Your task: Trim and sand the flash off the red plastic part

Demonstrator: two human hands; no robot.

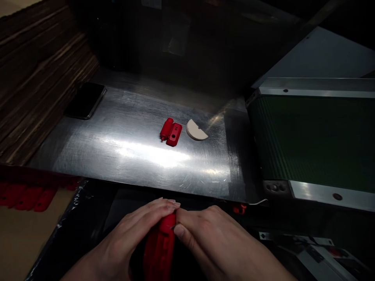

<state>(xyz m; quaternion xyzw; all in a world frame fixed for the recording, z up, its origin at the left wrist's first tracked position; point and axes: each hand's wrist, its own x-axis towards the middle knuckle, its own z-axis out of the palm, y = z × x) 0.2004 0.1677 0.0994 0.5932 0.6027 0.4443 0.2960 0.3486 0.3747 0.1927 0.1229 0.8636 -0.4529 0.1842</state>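
Below the front edge of a metal table [117, 148], my left hand [131, 234] and my right hand [216, 242] both grip a stack of red plastic parts [159, 249]. Fingers of both hands pinch the top of the stack, which stands roughly upright between them. On the table farther off lies one separate red plastic part [171, 132], with a pale half-round piece [195, 130] just to its right.
A dark phone [85, 100] lies at the table's left rear, beside stacked brown cardboard [35, 78]. A green conveyor belt [313, 136] runs along the right. More red parts [26, 195] sit low at the left, under the table edge.
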